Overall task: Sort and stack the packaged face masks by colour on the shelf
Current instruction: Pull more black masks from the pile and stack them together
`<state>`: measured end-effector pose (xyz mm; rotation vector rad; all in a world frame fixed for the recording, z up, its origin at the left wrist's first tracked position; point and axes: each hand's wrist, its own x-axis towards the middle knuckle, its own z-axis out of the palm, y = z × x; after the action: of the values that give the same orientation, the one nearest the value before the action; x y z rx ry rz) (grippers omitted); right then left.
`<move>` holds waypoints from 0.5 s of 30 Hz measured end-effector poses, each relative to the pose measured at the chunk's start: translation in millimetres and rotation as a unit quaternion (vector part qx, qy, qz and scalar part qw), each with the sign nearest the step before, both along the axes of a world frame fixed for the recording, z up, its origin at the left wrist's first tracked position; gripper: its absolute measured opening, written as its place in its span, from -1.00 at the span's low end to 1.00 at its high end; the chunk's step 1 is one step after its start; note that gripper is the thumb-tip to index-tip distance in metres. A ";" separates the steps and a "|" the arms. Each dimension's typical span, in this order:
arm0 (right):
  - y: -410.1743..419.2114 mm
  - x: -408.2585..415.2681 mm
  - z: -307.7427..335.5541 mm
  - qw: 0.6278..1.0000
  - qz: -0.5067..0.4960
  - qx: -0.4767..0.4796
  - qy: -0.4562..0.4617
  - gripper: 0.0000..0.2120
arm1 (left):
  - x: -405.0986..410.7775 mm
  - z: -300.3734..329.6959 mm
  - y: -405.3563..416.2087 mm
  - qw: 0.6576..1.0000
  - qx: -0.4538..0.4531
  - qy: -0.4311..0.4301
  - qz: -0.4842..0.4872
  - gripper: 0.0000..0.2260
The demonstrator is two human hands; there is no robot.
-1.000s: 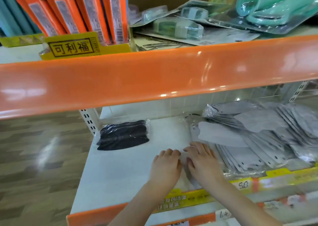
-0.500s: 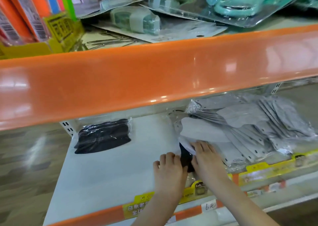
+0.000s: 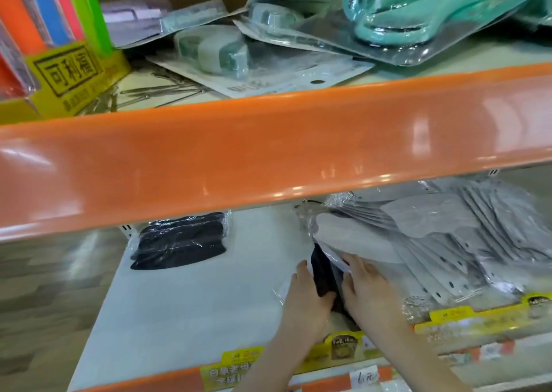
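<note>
A pack of black masks (image 3: 179, 243) lies at the back left of the white lower shelf (image 3: 185, 302). On the right spreads a pile of grey and white mask packs (image 3: 433, 242). Between my hands, a second black mask pack (image 3: 324, 275) sticks out from under the white pack on the pile's left edge. My left hand (image 3: 304, 305) grips this black pack from the left. My right hand (image 3: 369, 293) lies on the pile's edge with its fingers under the white pack, lifting it.
The orange front edge of the upper shelf (image 3: 268, 152) hangs low over the lower shelf. Blister packs of teal items (image 3: 403, 12) and a yellow display box (image 3: 68, 78) sit on the upper shelf. Yellow price labels (image 3: 466, 320) line the lower shelf's front rail.
My hands went from lying flat at the pile's edge to uncovering a black pack under the white one. The black pack now shows further out to the left.
</note>
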<state>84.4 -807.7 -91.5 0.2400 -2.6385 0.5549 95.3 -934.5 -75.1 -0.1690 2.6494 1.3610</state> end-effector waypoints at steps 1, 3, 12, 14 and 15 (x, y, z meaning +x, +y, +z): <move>-0.2 0.8 -1.5 1.000 0.006 -0.002 -0.003 -0.58 | -1.5 0.9 1.9 0.999 0.036 -0.020 0.016 -0.65; -1.3 2.7 -5.8 1.000 0.018 0.009 -0.001 -0.67 | -5.0 -0.9 4.7 0.998 0.048 -0.034 0.028 -0.79; -2.4 8.2 -14.4 0.998 0.028 0.048 0.014 -0.60 | -6.7 18.9 -19.7 0.989 0.011 0.088 0.122 -0.81; -2.5 8.7 -13.9 0.998 0.029 0.061 0.020 -0.57 | -8.5 29.3 -38.8 0.983 0.034 0.099 0.153 -0.84; -3.5 8.7 -13.6 0.996 0.030 0.076 0.023 -0.56 | -9.0 35.3 -49.8 0.981 0.053 0.095 0.161 -0.84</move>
<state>93.1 -811.2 -105.1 0.3762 -2.6375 0.3630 86.4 -984.4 -39.8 -0.4985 2.7850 1.6883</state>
